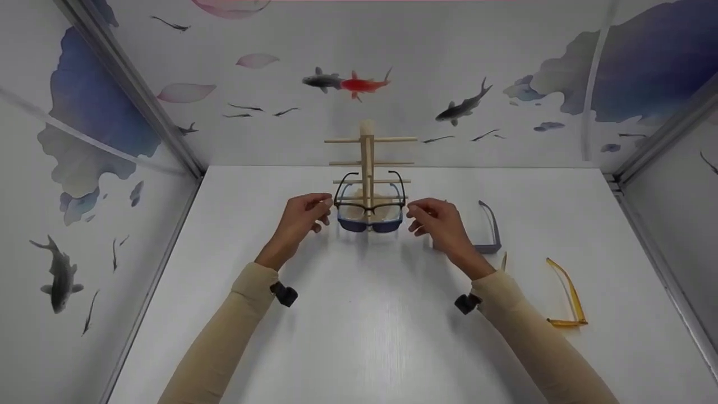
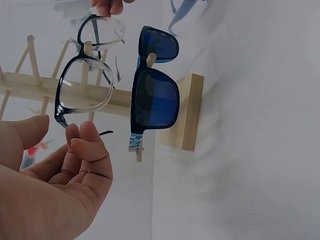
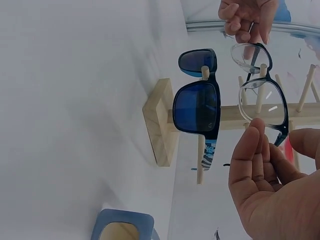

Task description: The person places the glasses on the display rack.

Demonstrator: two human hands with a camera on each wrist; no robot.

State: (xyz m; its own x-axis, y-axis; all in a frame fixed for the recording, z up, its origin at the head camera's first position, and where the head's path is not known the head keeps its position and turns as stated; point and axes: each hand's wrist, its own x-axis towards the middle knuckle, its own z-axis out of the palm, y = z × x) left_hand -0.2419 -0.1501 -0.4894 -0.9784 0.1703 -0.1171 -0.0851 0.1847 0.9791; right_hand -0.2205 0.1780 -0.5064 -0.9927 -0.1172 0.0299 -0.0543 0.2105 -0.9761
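Observation:
A pair of eyeglasses with a dark upper rim point(image 1: 387, 205) and clear lower rims sits on a peg of a wooden display stand point(image 1: 367, 151), its bridge over the peg. Below it hang blue-lensed sunglasses point(image 2: 157, 100) with patterned temples. My left hand point(image 1: 305, 216) is at the left hinge of the eyeglasses, thumb and bent fingers apart on either side of the frame corner. At the opposite hinge, my right hand point(image 1: 440, 221) has its thumb point(image 3: 306, 142) spread from its fingers in the same way. Neither hand pinches the frame.
Blue-grey glasses point(image 1: 489, 248) lie on the white table right of the stand, partly behind my right hand. Nearer the front right are yellow glasses point(image 1: 567, 324), beside my right sleeve. Bare pegs point(image 1: 395, 139) stick out above the eyeglasses. Printed panels wall in the table.

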